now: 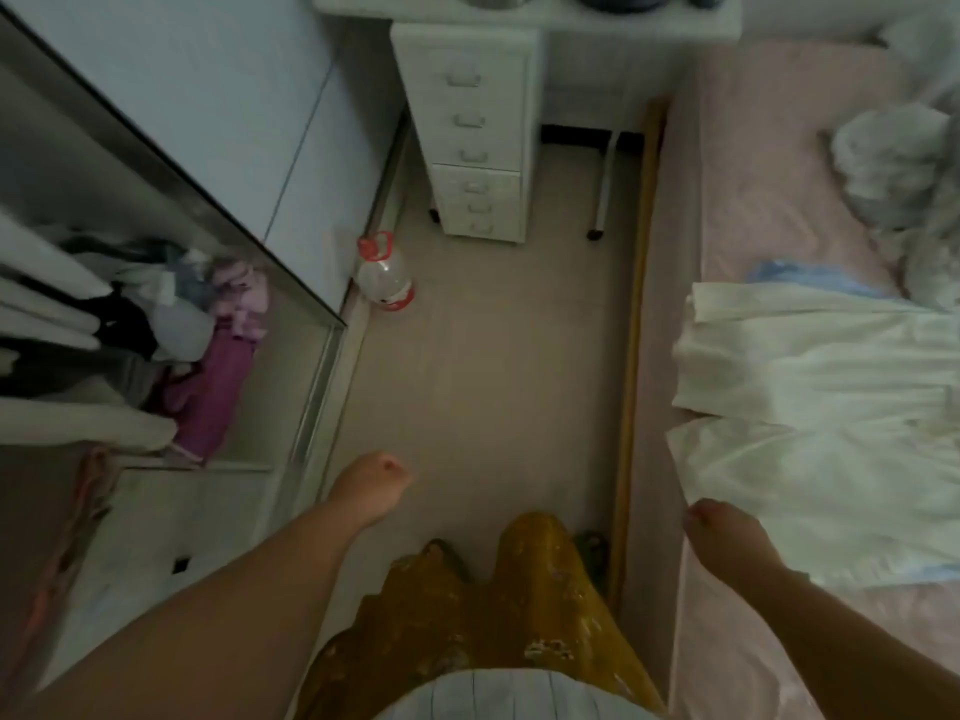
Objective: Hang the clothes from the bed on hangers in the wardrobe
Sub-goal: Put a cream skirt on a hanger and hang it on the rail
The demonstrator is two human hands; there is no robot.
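Step in hand, as I judge it: fetching the next garment from the bed. Nothing is carried.

Right hand (719, 532): at the near corner of the white garment (810, 407), knuckles toward the camera, fingers curled under. Touching the hem or just short of it; whether it pinches cloth I cannot tell.

Left hand (371, 485): hangs over the bare floor (488, 366), loosely curled, holding nothing.

White garment: lies just ahead and to the right of the right hand, spread flat on the pink sheet of the bed (753, 210). Thin, soft, creased cloth with a pleated or gathered fall; a pale blue piece (789, 275) shows beyond it. A crumpled grey-white bundle (893, 163) sits further off, well past the hand.

Wardrobe (156, 324): left of the left hand, door slid open, hung white and dark items and a purple heap (213, 392) on the shelf. No free hanger seen.

Next move, by my reading: close fingers on the hem, lift the limp cloth clear, turn left, find a hanger.

Also: clear plastic jug (385, 275), red cap; white drawer unit (472, 132), hard-edged.
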